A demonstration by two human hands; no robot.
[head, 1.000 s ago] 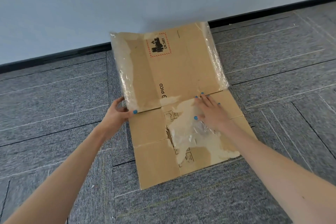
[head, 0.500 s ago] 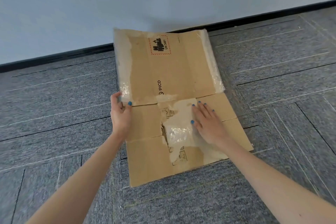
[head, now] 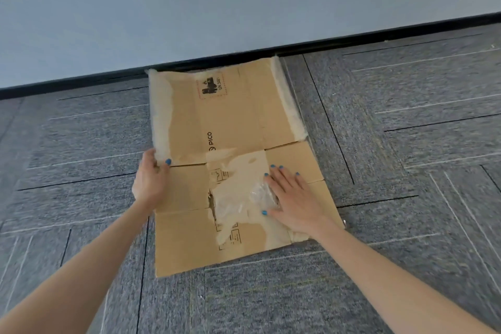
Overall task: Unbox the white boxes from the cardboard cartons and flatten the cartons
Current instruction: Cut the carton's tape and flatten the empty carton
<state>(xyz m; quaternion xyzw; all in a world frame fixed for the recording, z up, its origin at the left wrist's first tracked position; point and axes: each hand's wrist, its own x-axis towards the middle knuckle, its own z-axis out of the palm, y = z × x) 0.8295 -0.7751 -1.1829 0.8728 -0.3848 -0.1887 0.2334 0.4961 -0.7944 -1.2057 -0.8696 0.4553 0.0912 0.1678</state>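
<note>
Flattening looks nearly done: brown taped cardboard carton [head: 233, 165] lies collapsed on grey carpet [head: 406, 144]; left hand [head: 150, 180] pinches its left edge, right hand [head: 294, 198] presses spread fingers flat; no white boxes visible.

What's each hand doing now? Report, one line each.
Left hand: holding the flattened carton by its left edge.
Right hand: open, pressing flat on the carton.

Your carton [head: 238, 116] is tan brown with whitish torn patches, black PICO lettering and a red-dashed label [head: 212, 85]. The nails on your left hand [head: 149, 182] and right hand [head: 295, 198] are blue. You see grey flecked carpet [head: 406, 171], black skirting [head: 352, 38], pale blue-grey wall [head: 217, 3].
</note>
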